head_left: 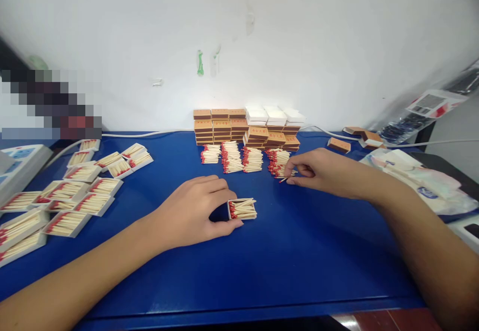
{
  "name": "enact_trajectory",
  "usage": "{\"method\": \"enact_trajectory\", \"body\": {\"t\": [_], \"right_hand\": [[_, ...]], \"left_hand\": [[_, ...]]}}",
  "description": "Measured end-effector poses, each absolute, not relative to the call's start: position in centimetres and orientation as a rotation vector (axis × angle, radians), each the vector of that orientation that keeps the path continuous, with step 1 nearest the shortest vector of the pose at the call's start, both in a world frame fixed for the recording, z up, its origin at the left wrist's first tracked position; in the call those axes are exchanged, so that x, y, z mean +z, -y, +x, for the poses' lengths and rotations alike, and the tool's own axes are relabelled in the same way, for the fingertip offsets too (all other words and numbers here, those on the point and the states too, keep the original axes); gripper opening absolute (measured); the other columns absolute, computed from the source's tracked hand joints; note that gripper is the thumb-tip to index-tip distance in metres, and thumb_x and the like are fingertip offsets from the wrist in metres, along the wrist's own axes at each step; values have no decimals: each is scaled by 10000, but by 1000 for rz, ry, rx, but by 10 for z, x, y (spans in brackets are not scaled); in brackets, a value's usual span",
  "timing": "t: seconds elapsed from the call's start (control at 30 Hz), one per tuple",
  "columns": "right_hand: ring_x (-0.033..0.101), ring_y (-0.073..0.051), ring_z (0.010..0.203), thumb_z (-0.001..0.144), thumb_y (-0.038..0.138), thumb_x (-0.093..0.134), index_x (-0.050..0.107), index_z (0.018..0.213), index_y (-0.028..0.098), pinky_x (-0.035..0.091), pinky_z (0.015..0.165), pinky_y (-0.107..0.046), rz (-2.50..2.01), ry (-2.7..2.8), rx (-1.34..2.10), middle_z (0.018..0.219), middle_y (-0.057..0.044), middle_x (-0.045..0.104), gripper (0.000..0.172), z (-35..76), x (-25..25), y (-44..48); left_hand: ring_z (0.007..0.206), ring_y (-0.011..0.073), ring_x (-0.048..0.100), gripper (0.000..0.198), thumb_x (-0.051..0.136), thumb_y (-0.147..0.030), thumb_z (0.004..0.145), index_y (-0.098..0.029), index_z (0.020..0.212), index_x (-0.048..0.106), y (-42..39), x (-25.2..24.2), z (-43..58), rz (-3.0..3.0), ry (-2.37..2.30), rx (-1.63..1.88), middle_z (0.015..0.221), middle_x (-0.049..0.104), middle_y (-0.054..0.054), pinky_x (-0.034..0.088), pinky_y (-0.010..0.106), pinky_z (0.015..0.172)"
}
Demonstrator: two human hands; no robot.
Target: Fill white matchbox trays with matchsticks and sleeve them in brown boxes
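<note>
Left hand [198, 211]: centre of frame, fingers curled, thumb and forefinger clasping the left end of a tray [242, 209].
Tray: centre of frame, flat on the blue counter [262, 261], part filled, red heads to the left.
Right hand [318, 171]: right of centre, fingertips pinched on a few matches [286, 175] at the rightmost pile.
Piles [232, 157]: four in a row above centre, in front of the box stack [224, 126].
Filled trays [75, 196]: clustered at left of frame.

Both bare forearms reached in from the lower corners. The left hand [198, 211] lay palm-down with fingers curled (thumb and forefinger forming a loose C). The right hand [318, 171] stretched farther forward, fingertips [290, 180] pinched together, wrist low.
</note>
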State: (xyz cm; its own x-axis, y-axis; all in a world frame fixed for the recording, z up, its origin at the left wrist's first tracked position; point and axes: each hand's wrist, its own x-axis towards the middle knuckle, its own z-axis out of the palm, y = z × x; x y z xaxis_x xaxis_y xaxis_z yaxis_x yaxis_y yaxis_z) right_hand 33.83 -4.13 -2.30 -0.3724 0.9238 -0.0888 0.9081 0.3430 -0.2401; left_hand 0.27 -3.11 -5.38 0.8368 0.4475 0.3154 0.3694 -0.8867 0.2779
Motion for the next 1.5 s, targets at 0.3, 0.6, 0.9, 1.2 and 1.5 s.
{"method": "enact_trajectory", "body": {"t": [0.3,0.6,0.9,1.2,1.5], "right_hand": [[533,-147,565,970,366,588,742,951,228,327,552,-267,-1710,2517,417,654,10,617,208,333,-29,43],[525,-156,547,968,344,575,752,887,235,329,564,-284,-1663,2532,397,643,-3,621,223,330,-27,42],[497,-155,513,965,367,569,786,917,251,323,569,-294,-1691,2535,383,605,9,593,251,330,-27,41],[520,-153,524,940,360,605,780,898,244,318,560,-285,-1675,2490,357,628,3,625,213,329,-27,42],[486,-150,502,936,381,620,804,911,252,317,563,-297,-1720,2482,378,602,7,590,227,330,-27,41]], "left_hand": [[870,219,692,311,728,-430,964,-154,1103,760,31,-54,2,2826,-630,565,976,744,67,557,370,801],[886,218,699,296,720,-434,967,-171,1101,754,31,-54,2,2822,-638,553,984,749,68,561,359,827],[871,217,692,308,720,-440,969,-161,1093,758,31,-54,2,2833,-634,549,970,742,66,558,360,807],[875,211,694,303,705,-450,979,-180,1108,750,31,-54,2,2836,-638,549,973,746,64,554,348,812],[873,220,690,312,736,-427,959,-153,1106,762,32,-54,2,2831,-625,547,974,741,64,557,369,806]]}}
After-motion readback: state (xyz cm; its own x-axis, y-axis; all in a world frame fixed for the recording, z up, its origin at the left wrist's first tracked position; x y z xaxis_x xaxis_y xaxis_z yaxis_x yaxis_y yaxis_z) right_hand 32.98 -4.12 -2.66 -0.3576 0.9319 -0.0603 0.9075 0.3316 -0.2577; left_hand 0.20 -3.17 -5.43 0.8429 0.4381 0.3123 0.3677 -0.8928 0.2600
